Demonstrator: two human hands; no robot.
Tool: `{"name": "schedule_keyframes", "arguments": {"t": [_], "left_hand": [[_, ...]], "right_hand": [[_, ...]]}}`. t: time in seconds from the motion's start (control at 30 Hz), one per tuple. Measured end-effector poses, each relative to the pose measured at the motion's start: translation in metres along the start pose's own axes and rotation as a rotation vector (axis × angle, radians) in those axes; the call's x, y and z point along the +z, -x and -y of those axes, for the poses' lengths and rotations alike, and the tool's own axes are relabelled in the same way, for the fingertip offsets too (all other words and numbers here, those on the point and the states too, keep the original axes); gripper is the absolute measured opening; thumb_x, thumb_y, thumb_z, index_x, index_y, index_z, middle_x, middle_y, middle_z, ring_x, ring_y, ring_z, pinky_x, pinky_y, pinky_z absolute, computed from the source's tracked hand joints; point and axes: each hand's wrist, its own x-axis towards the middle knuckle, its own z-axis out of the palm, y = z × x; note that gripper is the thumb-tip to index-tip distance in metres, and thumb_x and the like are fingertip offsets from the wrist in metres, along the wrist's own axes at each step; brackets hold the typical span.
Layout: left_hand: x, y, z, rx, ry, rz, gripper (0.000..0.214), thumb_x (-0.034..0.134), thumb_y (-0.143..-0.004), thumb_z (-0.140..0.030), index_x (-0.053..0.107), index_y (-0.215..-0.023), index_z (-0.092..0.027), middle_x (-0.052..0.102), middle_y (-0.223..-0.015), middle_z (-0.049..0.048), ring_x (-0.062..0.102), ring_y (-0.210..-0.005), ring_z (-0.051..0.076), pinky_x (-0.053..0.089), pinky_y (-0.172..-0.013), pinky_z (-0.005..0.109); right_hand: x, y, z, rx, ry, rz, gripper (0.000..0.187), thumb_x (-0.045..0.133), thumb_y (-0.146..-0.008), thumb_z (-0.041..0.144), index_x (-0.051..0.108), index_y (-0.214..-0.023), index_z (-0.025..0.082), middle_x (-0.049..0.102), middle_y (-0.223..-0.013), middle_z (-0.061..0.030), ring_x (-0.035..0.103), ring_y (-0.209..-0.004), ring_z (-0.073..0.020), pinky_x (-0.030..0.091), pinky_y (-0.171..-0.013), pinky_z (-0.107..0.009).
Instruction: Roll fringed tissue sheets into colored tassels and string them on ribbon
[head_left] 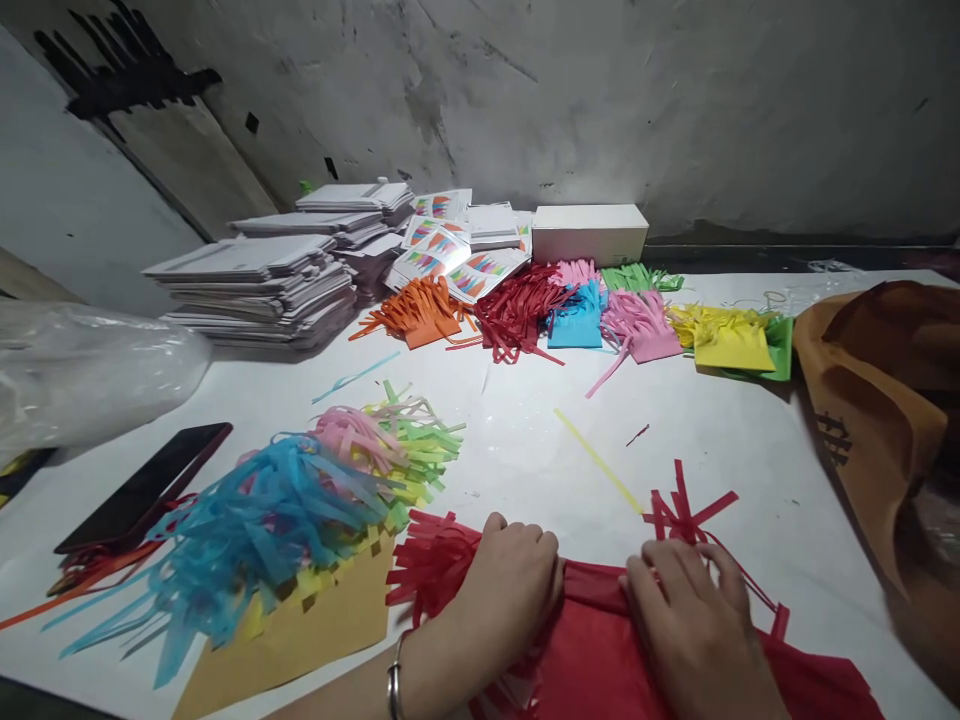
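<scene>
Red tissue paper (600,650) with fringed strips at its ends lies at the near edge of the table. My left hand (517,580), a silver bangle at its wrist, is closed on the upper left of the paper's folded band. My right hand (694,625) grips the same band farther right, fingers curled over it. Part of the paper is hidden beneath both hands. Fringed red strips (435,560) fan out left of my left hand. More red strips (686,515) stick up beyond my right fingers.
Blue tissue fringe (277,520) and pink and green fringes lie on brown paper (315,630) to the left, beside a phone (146,485). Coloured tassel bundles (517,305) line the back, before paper stacks (255,290) and a white box (589,235). A brown bag (870,430) stands right.
</scene>
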Motion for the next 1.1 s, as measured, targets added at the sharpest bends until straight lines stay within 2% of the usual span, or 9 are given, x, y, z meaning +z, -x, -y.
{"name": "schedule_keyframes", "arguments": {"t": [0.13, 0.2, 0.3, 0.37, 0.47, 0.6, 0.77, 0.97, 1.1], "left_hand": [[0.005, 0.005, -0.001, 0.032, -0.02, -0.072, 0.025, 0.047, -0.098, -0.014, 0.067, -0.083, -0.016, 0.071, -0.083, 0.0081, 0.066, -0.077, 0.026, 0.043, -0.079, 0.044], [0.009, 0.01, 0.0, 0.063, -0.068, -0.187, 0.019, 0.049, -0.096, -0.011, 0.066, -0.088, -0.016, 0.07, -0.091, 0.009, 0.064, -0.085, 0.027, 0.041, -0.085, 0.047], [0.019, 0.018, 0.002, 0.251, -0.08, -0.359, 0.009, 0.056, -0.095, -0.014, 0.062, -0.1, -0.017, 0.068, -0.108, 0.0084, 0.058, -0.099, 0.027, 0.032, -0.101, 0.052], [0.026, 0.024, 0.004, 0.373, -0.053, -0.406, 0.003, 0.058, -0.096, -0.018, 0.06, -0.098, -0.018, 0.067, -0.103, 0.0055, 0.055, -0.095, 0.025, 0.028, -0.103, 0.05], [0.036, 0.03, 0.007, 0.402, -0.057, -0.44, 0.011, 0.054, -0.099, -0.015, 0.058, -0.089, -0.019, 0.065, -0.089, 0.0034, 0.052, -0.086, 0.022, 0.028, -0.1, 0.047], [0.045, 0.037, 0.01, 0.394, -0.025, -0.462, 0.016, 0.055, -0.099, -0.014, 0.057, -0.084, -0.019, 0.064, -0.083, 0.0009, 0.05, -0.083, 0.02, 0.027, -0.099, 0.045], [0.05, 0.042, 0.013, 0.352, 0.116, -0.436, 0.012, 0.063, -0.097, -0.022, 0.061, -0.086, -0.021, 0.067, -0.082, -0.0014, 0.052, -0.08, 0.018, 0.027, -0.092, 0.043], [0.043, 0.044, 0.001, 0.082, 0.191, -0.367, 0.02, 0.052, -0.096, -0.016, 0.062, -0.08, -0.02, 0.068, -0.083, 0.0026, 0.053, -0.081, 0.022, 0.03, -0.082, 0.044], [0.032, 0.041, -0.006, -0.042, 0.141, -0.248, 0.02, 0.05, -0.094, -0.016, 0.064, -0.08, -0.019, 0.068, -0.087, 0.0055, 0.054, -0.085, 0.026, 0.032, -0.084, 0.048]], "right_hand": [[0.003, -0.001, 0.006, -0.184, -0.199, -0.07, 0.036, 0.037, -0.092, -0.002, 0.068, -0.097, 0.015, 0.066, -0.083, -0.0056, 0.057, -0.082, -0.0219, 0.04, -0.092, -0.04], [0.005, -0.002, 0.006, -0.148, -0.257, -0.061, 0.036, 0.038, -0.092, -0.004, 0.067, -0.088, 0.015, 0.062, -0.076, -0.0042, 0.052, -0.073, -0.0198, 0.041, -0.082, -0.036], [0.003, -0.005, 0.004, -0.045, -0.437, -0.042, 0.032, 0.041, -0.097, 0.003, 0.063, -0.079, 0.018, 0.057, -0.073, -0.0023, 0.048, -0.068, -0.0176, 0.036, -0.069, -0.031], [0.0, -0.007, 0.003, -0.016, -0.513, -0.039, 0.027, 0.043, -0.1, 0.008, 0.065, -0.088, 0.018, 0.059, -0.078, -0.0022, 0.05, -0.071, -0.0175, 0.036, -0.071, -0.031], [-0.004, -0.007, 0.006, -0.104, -0.43, -0.024, 0.03, 0.038, -0.1, 0.006, 0.064, -0.089, 0.018, 0.059, -0.077, -0.002, 0.049, -0.07, -0.0176, 0.034, -0.075, -0.033], [-0.003, 0.001, 0.002, -0.25, -0.198, -0.023, 0.041, 0.03, -0.093, -0.004, 0.062, -0.079, 0.017, 0.061, -0.073, -0.0027, 0.05, -0.069, -0.0188, 0.036, -0.084, -0.038], [0.003, 0.023, -0.011, -0.188, -0.274, -0.129, 0.038, 0.031, -0.102, 0.009, 0.068, -0.105, 0.019, 0.073, -0.103, -0.0058, 0.06, -0.106, -0.0251, 0.03, -0.106, -0.046], [0.007, 0.017, -0.008, 0.139, -0.397, 0.03, 0.029, 0.037, -0.105, 0.016, 0.061, -0.089, 0.021, 0.064, -0.098, -0.0044, 0.057, -0.089, -0.0221, 0.035, -0.086, -0.04], [0.008, 0.002, -0.01, 0.111, -0.23, 0.152, 0.03, 0.038, -0.103, 0.018, 0.055, -0.078, 0.022, 0.055, -0.079, -0.0023, 0.049, -0.071, -0.0229, 0.029, -0.07, -0.037]]}}
